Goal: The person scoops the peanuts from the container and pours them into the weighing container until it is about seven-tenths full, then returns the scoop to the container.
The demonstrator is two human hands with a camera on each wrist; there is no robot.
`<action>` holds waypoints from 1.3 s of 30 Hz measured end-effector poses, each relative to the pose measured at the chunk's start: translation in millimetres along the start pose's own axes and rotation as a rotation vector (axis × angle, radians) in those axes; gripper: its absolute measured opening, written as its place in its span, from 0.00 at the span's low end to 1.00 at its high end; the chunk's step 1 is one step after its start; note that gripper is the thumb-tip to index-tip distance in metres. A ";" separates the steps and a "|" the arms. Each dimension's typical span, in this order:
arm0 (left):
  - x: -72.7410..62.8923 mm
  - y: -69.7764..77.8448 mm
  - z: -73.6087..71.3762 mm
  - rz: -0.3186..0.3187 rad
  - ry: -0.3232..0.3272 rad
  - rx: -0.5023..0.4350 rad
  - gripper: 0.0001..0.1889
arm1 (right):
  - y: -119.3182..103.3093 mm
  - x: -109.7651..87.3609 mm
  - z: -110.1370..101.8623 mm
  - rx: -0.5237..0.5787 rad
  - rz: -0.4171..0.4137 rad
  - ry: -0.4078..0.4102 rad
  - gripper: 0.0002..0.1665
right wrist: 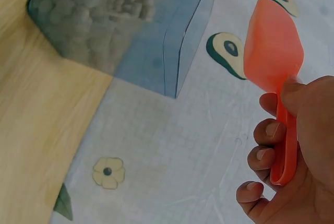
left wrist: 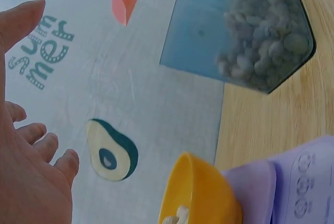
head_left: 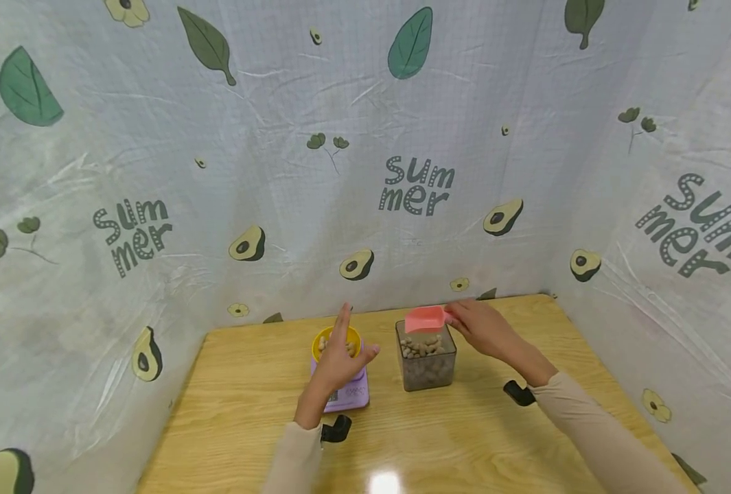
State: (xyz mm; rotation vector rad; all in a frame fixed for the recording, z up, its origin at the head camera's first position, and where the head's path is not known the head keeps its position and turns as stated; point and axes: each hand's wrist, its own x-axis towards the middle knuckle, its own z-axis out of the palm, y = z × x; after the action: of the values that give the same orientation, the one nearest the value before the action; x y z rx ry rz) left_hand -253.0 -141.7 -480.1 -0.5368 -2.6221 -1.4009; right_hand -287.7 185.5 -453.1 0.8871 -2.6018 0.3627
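In the head view my right hand (head_left: pixel 478 328) grips a pink scoop (head_left: pixel 425 319) by its handle, its bowl above a clear grey-tinted box (head_left: pixel 428 376). Peanuts (head_left: pixel 423 346) in their shells fill the lower part of that box. The right wrist view has my fingers curled round the handle of the scoop (right wrist: pixel 274 46). My left hand (head_left: pixel 335 363) hovers with fingers extended over a yellow bowl (left wrist: pixel 216 195), partly covering it in the head view. Some peanuts lie in the bowl, which sits on a purple kitchen scale (head_left: pixel 355 394). Nothing is in the left hand.
A wooden table (head_left: pixel 248 405) carries the box and the scale side by side. A patterned sheet (head_left: pixel 303 206) with leaves, avocados and lettering hangs behind and along both sides of it. Black wrist-camera mounts (head_left: pixel 336 429) stick out beside the wrists.
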 end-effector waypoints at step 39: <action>28.3 -18.6 82.1 -0.100 -0.248 -0.038 0.58 | -1.9 23.3 7.1 -0.540 -0.332 -0.149 0.12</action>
State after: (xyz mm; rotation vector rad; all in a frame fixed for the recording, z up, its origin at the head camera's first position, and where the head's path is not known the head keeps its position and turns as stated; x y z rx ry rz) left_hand -281.2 -76.4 -533.3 -0.6291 -2.8563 -1.5050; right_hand -305.4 169.1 -449.5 1.1366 -2.4188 -0.4889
